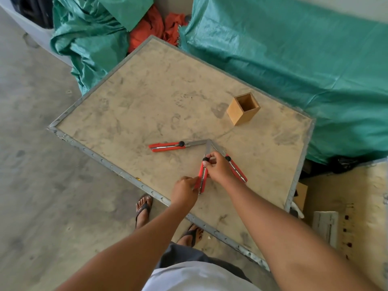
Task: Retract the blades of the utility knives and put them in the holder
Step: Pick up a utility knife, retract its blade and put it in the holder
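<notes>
Three red utility knives lie on a dusty table [147,97] with their long blades out, the tips meeting near one spot. The left knife [167,146] lies apart from my hands. The middle knife [203,175] is gripped at its rear end by my left hand [184,191], while my right hand [217,166] pinches it around its black slider knob. The right knife [238,170] rests just beyond my right hand, partly hidden by it. An empty square wooden holder [243,108] stands upright farther back on the right.
Green tarpaulin [294,70] covers bulky things behind and right of the table, with orange cloth [151,28] between. The table has a riveted metal rim [105,162]. My sandalled feet [143,208] stand on the concrete floor at its near edge.
</notes>
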### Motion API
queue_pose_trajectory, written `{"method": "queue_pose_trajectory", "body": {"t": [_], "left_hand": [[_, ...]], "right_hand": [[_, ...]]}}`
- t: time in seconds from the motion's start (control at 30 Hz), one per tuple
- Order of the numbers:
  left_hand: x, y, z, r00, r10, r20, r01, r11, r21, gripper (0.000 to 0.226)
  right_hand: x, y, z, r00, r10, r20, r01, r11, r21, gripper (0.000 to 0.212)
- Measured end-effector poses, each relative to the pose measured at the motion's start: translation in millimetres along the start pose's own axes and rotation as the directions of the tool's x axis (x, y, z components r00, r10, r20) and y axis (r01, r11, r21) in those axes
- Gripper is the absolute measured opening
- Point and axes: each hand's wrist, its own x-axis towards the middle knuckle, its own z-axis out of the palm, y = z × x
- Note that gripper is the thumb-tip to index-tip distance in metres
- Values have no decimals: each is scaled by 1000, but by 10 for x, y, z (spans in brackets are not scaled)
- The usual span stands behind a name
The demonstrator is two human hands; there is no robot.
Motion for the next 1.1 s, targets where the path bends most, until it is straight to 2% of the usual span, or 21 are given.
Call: {"method": "queue_pose_trajectory", "body": {"t": [0.07,0.13,0.23,0.3,0.4,0.5,0.6,0.7,0.8,1.0,1.1], "left_hand": [[-20,0,-69,999,-20,28,22,996,-82,47],[-33,43,-181,997,-29,69,44,971,-235,49],[-3,160,-417,990,-25,141,92,864,-495,44],[43,242,-635,985,-6,170,108,794,-599,41],[74,386,-992,979,77,188,59,777,-627,40],[64,523,-1318,961,182,208,-34,825,-564,41],[101,639,-1538,945,208,253,13,747,-664,40],[181,738,-1690,938,220,266,61,654,-754,36],[278,813,-1809,925,267,270,49,622,-782,35],[379,881,-1926,906,316,282,43,593,-804,35],[407,928,-1968,891,359,279,18,586,-810,36]], "right_hand": [[-24,-26,-36,1000,-5,-12,6,996,85,16],[-66,-120,-116,999,-16,-52,23,989,144,16],[-142,-320,-319,995,-45,-86,63,972,227,16],[-196,-460,-469,993,-72,-90,94,959,269,16],[-269,-682,-645,987,-113,-112,146,928,344,18],[-379,-907,-752,975,-161,-152,207,904,373,13],[-495,-1065,-796,969,-183,-168,236,886,399,18],[-593,-1161,-766,972,-218,-92,237,907,347,23],[-672,-1254,-730,965,-257,-59,263,926,272,24],[-768,-1392,-738,940,-319,-117,331,938,99,26],[-811,-1430,-754,927,-344,-152,356,932,67,27]]}}
